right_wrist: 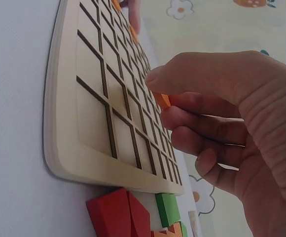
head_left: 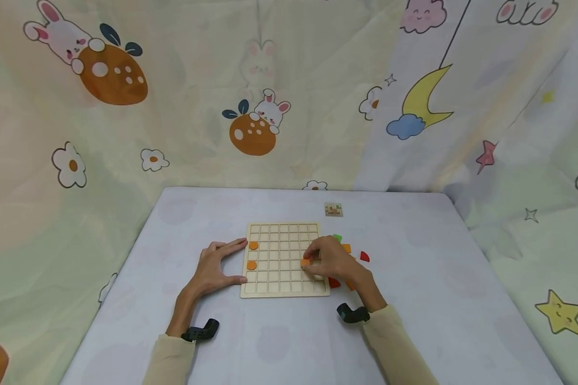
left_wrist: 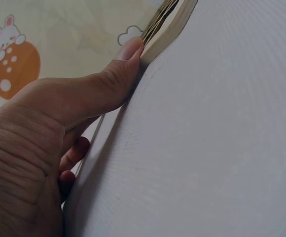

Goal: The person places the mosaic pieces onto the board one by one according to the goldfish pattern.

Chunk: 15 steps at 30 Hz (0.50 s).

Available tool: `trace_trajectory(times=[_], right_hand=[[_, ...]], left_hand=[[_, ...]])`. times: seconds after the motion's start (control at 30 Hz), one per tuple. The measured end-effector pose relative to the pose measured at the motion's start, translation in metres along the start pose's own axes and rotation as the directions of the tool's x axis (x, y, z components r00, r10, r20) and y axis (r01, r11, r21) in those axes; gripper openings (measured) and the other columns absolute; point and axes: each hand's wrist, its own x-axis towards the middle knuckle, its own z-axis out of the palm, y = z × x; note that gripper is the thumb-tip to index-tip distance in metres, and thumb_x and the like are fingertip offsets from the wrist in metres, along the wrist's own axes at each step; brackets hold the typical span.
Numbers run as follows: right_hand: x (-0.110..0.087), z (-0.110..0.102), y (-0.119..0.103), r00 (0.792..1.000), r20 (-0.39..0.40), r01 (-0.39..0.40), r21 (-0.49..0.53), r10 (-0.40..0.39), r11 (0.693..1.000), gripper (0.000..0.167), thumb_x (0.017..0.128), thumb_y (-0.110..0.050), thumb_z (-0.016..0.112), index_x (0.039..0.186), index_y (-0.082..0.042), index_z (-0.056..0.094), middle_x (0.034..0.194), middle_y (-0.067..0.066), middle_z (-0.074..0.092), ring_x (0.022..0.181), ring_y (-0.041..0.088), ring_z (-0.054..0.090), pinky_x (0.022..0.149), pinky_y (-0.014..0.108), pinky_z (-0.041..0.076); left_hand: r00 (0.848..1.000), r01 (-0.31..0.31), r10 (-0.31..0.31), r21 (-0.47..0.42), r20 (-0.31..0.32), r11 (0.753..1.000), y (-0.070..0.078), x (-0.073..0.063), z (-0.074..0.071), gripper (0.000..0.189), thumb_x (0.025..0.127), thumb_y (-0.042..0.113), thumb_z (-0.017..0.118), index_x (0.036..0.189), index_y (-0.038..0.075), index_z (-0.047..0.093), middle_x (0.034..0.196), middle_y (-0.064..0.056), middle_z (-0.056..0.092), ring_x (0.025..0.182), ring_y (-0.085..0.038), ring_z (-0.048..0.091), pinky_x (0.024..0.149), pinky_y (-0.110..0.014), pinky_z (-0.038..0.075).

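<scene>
A light wooden grid board [head_left: 279, 270] lies on the white table, with two round orange pieces [head_left: 253, 245] in its leftmost column. My left hand [head_left: 211, 270] spreads along the board's left side, thumb and fingertips at its edge. In the left wrist view the thumb [left_wrist: 98, 91] presses against a board corner. Over the right part of the grid, my right hand [head_left: 334, 259] pinches a small orange piece [right_wrist: 164, 100] between thumb and fingers. Those fingers hide most of the piece's shape.
Right of the board lie red blocks [right_wrist: 108, 212], a green block [right_wrist: 167, 210] and orange pieces [head_left: 347, 248], partly behind the right hand. A red wedge [head_left: 364, 256] sits farther right. A small patterned card [head_left: 333, 209] lies beyond the board. Printed cloth hangs behind the table.
</scene>
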Motion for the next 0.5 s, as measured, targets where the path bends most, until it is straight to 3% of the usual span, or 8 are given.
trace_trajectory(times=[0.5], right_hand=[[0.009,0.0081,-0.0092,0.999,0.033,0.031,-0.018,-0.031,0.999,0.017,0.084,-0.014,0.092,0.098,-0.007,0.087,0.09,-0.003,0.08,0.081,0.014,0.067,0.075,0.023,0.056]], left_hand=[[1.0,0.008,-0.008,-0.019,0.001,1.0,0.0017,0.0004,-0.0004,0.101,0.07,0.053,0.1,0.158,0.025,0.061,0.166,0.002,0.057,0.119,-0.025,0.051,0.104,-0.055,0.032]])
